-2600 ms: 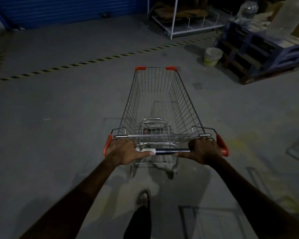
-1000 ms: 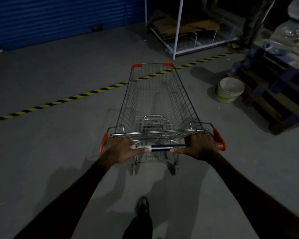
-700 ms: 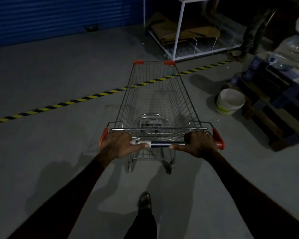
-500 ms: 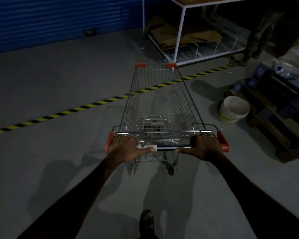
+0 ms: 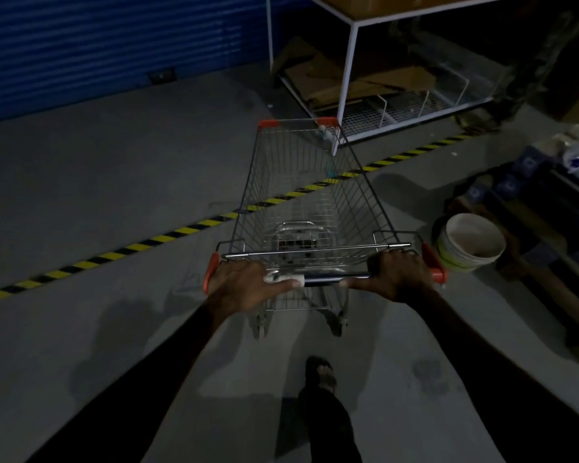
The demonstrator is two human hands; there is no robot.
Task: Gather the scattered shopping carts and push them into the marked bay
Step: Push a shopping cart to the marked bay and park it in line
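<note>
Metal cart (image 5: pixel 310 208) has rolled farther; its front now crosses the striped line (image 5: pixel 147 242). Left hand (image 5: pixel 244 289) and right hand (image 5: pixel 398 279) still grasp the handle (image 5: pixel 321 279), bay likely close.

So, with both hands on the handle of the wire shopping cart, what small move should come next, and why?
Probably ease the wire shopping cart slightly left while pushing on. Both the left hand and right hand grip its handle, its front already lies over the yellow-and-black floor stripe, and the leg of the white metal rack stands close by its front right corner.
</note>
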